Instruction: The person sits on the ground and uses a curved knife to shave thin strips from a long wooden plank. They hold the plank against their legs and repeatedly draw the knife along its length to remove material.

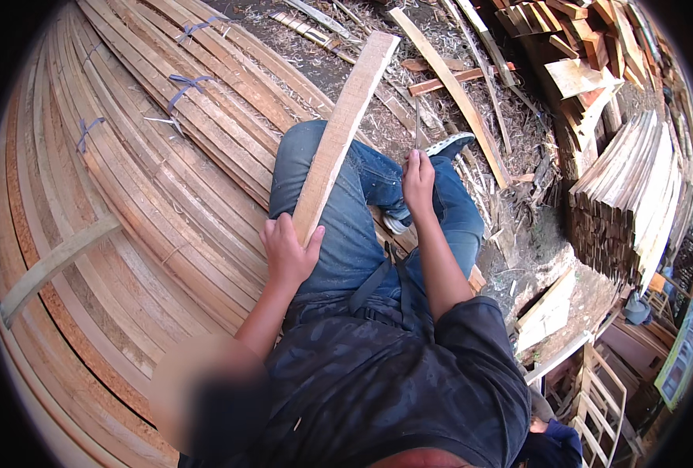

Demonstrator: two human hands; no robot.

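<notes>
My left hand (290, 251) is closed round the near end of a flat wooden board (345, 132). The board slants up and away to the right, resting across my thigh in blue jeans. Its right edge looks paler than its face. Over my other leg, my right hand (419, 184) is closed in a fist, knuckles up. From it a thin, dark, blade-like tool (417, 127) points away from me; its handle is hidden in the fist. The tool and the board are apart.
Long planks (167, 148) tied in bundles lie under and left of me, with a crosspiece (62, 261) over them. Wood strips (456, 97) and shavings litter the ground ahead. Stacked boards (623, 199) stand right. A person's dark blue sleeve (553, 446) shows at lower right.
</notes>
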